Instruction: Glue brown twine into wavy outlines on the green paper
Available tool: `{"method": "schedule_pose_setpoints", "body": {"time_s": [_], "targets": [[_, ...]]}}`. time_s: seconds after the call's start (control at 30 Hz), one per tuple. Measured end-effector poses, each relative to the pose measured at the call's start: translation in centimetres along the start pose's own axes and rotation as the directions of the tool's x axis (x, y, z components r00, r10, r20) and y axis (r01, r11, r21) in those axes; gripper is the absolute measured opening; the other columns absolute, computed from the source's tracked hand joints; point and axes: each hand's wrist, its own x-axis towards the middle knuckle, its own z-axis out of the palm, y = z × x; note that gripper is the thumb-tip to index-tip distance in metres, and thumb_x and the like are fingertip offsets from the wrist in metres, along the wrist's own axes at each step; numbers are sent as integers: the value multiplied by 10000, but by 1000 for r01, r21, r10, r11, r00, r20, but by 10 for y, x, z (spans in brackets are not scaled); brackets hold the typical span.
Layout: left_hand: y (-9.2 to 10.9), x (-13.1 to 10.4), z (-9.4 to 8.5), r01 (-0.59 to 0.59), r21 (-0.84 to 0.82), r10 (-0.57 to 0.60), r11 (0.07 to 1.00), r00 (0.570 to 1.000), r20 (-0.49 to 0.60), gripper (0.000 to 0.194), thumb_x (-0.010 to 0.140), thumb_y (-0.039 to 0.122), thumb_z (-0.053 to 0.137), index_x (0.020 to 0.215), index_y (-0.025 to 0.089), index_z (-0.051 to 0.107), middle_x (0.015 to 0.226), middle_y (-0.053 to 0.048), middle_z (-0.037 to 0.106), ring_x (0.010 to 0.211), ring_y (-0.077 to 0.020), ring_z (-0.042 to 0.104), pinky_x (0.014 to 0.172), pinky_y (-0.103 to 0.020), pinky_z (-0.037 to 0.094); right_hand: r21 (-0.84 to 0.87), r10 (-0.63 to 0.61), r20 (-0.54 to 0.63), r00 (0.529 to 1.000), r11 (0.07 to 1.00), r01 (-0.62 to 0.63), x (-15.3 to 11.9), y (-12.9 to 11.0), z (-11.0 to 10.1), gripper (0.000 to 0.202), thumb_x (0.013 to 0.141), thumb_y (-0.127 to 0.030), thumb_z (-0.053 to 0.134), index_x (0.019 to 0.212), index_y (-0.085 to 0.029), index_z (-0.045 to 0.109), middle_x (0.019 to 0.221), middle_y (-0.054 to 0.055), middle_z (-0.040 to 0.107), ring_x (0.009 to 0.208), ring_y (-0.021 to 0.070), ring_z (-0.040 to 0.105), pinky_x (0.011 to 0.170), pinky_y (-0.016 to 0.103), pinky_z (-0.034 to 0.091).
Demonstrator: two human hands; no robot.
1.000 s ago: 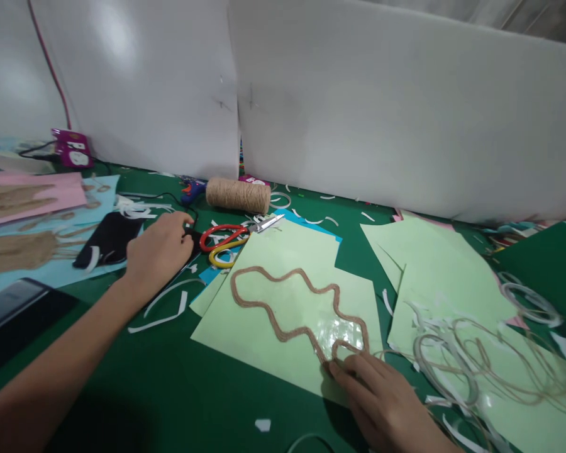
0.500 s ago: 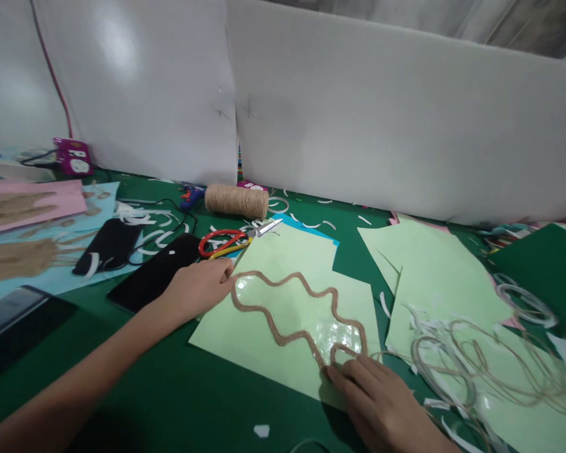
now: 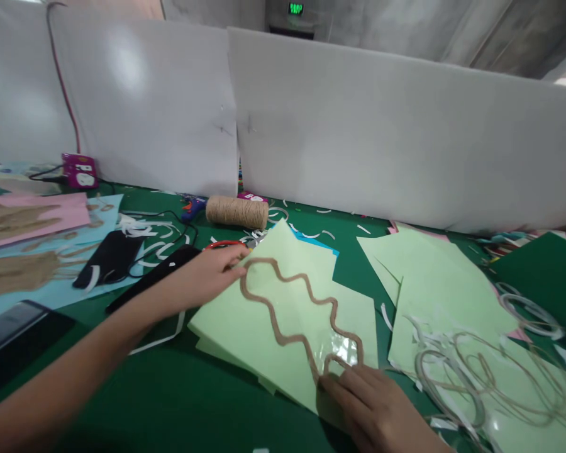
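Note:
A light green paper sheet (image 3: 255,327) lies before me, with a wavy closed-looking outline of brown jute twine (image 3: 283,340) on it and a shiny clear film inside. My left hand (image 3: 212,274) is closed at the sheet's upper left edge, thumb and fingers pinching it; that side is raised off the layers underneath. At the outline's near end, my right hand (image 3: 377,406) has its fingers bent together on the twine, partly covering it. Loose twine (image 3: 495,377) trails from there to the right. Scissors (image 3: 226,244) with red handles are partly hidden behind my left hand.
A twine spool (image 3: 236,212) stands at the back beside a blue glue gun (image 3: 193,206). Phones (image 3: 21,330) and blue paper (image 3: 28,305) lie left. More green sheets (image 3: 443,283) and paper scraps are on the right. A white partition (image 3: 358,132) closes off the back.
My left hand has lifted the sheet's left side and moved slightly right, covering more of the scissors. The sheet has turned a little. My right hand stays at the near twine end. The view has tilted up.

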Motion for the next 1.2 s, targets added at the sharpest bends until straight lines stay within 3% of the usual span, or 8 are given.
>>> {"method": "schedule_pose_setpoints", "body": {"time_s": [0.13, 0.23, 0.63, 0.73, 0.8, 0.9, 1.0, 1.2], "targets": [[-5, 41, -29, -138, 25, 135, 990, 986, 100, 229, 846, 325, 418, 955, 175, 552, 878, -23, 626, 799, -173, 573, 640, -223, 394, -27, 40, 48, 998, 999, -38, 27, 0, 2, 331, 843, -72, 418, 1145, -150, 530, 853, 70, 630, 733, 190, 572, 609, 291, 431], [-9, 72, -36, -184, 178, 178, 967, 983, 51, 181, 858, 262, 395, 902, 167, 542, 899, -35, 619, 811, -172, 565, 659, -230, 400, -65, 33, 69, 997, 997, -28, 50, 5, 6, 334, 840, -71, 439, 1151, -147, 534, 902, 82, 630, 769, 193, 574, 657, 302, 428], [-35, 119, 6, -205, 599, 388, 774, 901, -194, 407, 886, 118, 359, 1279, 156, 457, 1174, -167, 558, 1105, -313, 493, 907, -458, 329, -75, 147, 122, 982, 988, -138, 85, 22, 11, 349, 880, -103, 380, 1190, -161, 531, 970, 81, 654, 846, 169, 601, 686, 252, 413], [-23, 109, 21, -168, 631, 437, 757, 849, -298, 423, 874, 84, 345, 1284, 129, 439, 1177, -188, 529, 1130, -321, 459, 903, -467, 327, -81, 184, 146, 972, 981, -174, 92, 24, 12, 328, 884, -106, 393, 1158, -175, 560, 918, 62, 656, 823, 170, 601, 652, 248, 397], [-13, 90, 41, -240, 578, 455, 780, 852, -260, 351, 823, 36, 374, 1115, 130, 545, 1036, -147, 581, 1024, -284, 518, 840, -409, 373, -80, 207, 160, 965, 977, -196, 96, 26, 13, 326, 883, -109, 403, 1153, -185, 568, 901, 55, 652, 808, 169, 596, 643, 246, 385], [-1, 51, 76, -428, 236, 467, 872, 873, -139, 237, 824, 52, 383, 939, 166, 556, 891, -58, 607, 847, -192, 560, 752, -305, 413, -55, 225, 186, 956, 974, -219, 98, 29, 12, 355, 865, -90, 416, 1171, -194, 565, 895, 51, 642, 793, 160, 584, 635, 238, 369], [4, 19, 101, -398, -116, 390, 910, 917, -89, 168, 871, 112, 366, 904, 187, 513, 870, -18, 588, 779, -145, 546, 692, -249, 423, 9, 246, 212, 946, 967, -254, 98, 33, 10, 349, 868, -101, 418, 1172, -194, 565, 900, 50, 632, 787, 154, 574, 627, 232, 365], [5, 8, 104, -340, -167, 333, 926, 940, -67, 146, 860, 112, 386, 949, 185, 475, 893, -28, 569, 800, -163, 531, 700, -282, 420, 286, 261, 192, 946, 907, -308, 94, 39, 9, 308, 881, -109, 389, 1122, -195, 560, 1017, 53, 634, 893, 155, 580, 722, 237, 404]]}}
